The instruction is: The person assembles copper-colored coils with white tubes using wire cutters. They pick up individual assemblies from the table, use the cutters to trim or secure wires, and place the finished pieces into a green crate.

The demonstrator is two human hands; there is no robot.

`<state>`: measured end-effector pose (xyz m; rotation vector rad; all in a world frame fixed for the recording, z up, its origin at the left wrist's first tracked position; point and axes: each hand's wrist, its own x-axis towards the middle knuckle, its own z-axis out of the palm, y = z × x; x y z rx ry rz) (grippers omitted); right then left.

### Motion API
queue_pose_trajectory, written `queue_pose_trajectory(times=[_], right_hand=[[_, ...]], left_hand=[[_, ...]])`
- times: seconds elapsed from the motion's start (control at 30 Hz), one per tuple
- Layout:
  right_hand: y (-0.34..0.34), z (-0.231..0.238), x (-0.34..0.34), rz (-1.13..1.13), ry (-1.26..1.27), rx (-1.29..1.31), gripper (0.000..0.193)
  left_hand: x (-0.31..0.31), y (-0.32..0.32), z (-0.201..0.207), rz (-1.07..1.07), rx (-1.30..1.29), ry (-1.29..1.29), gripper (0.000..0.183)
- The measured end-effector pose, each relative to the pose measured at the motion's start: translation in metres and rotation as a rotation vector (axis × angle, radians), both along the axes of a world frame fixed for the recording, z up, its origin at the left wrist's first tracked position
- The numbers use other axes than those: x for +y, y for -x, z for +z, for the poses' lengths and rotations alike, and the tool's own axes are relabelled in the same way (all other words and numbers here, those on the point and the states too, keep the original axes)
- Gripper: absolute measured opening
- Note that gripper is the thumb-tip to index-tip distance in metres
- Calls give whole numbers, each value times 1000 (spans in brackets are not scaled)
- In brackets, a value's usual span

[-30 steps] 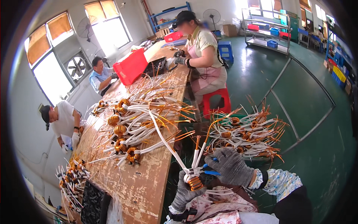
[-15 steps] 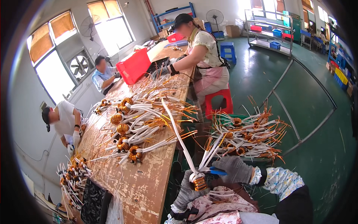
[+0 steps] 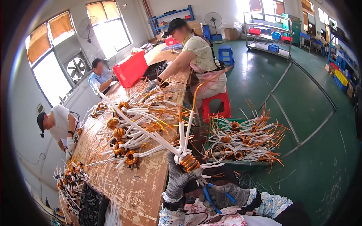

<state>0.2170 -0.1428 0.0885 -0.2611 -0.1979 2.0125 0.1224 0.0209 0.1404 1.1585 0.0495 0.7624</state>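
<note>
My left hand (image 3: 180, 179), in a grey knit glove, grips a copper-wound ring coil (image 3: 189, 162) with long white-sleeved leads and one orange wire rising from it. It holds the coil just off the right edge of the wooden workbench (image 3: 141, 186). My right hand (image 3: 225, 194), also gloved, is lower and holds blue-handled pliers (image 3: 209, 198) below the coil. A heap of similar coils (image 3: 128, 128) lies on the bench to the left.
A green crate (image 3: 241, 165) piled with more coils sits on the floor to the right. A seated person on a red stool (image 3: 215, 102) works at the bench's far end. Two other people work along the left side. A black tray (image 3: 90, 205) lies near.
My left hand has lifted the coil higher and nearer, its leads swinging upright. My right hand with the pliers has dropped from beside the coil to below it.
</note>
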Motion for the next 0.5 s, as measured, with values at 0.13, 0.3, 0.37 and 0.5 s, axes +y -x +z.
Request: queue_pose_trajectory(times=[0.13,0.3,0.37,0.5], right_hand=[[-4,2,0,21,47,9,56],[-4,13,2,26,43,133,56],[-2,20,5,-11,93,68,55],[-4,4,10,52,-1,306,53]], left_hand=[[-1,2,0,-40,58,59,61],[-1,1,-3,-61,10,8,64],[-1,2,0,72,80,-28,69],[-1,2,2,33,91,-48,76]])
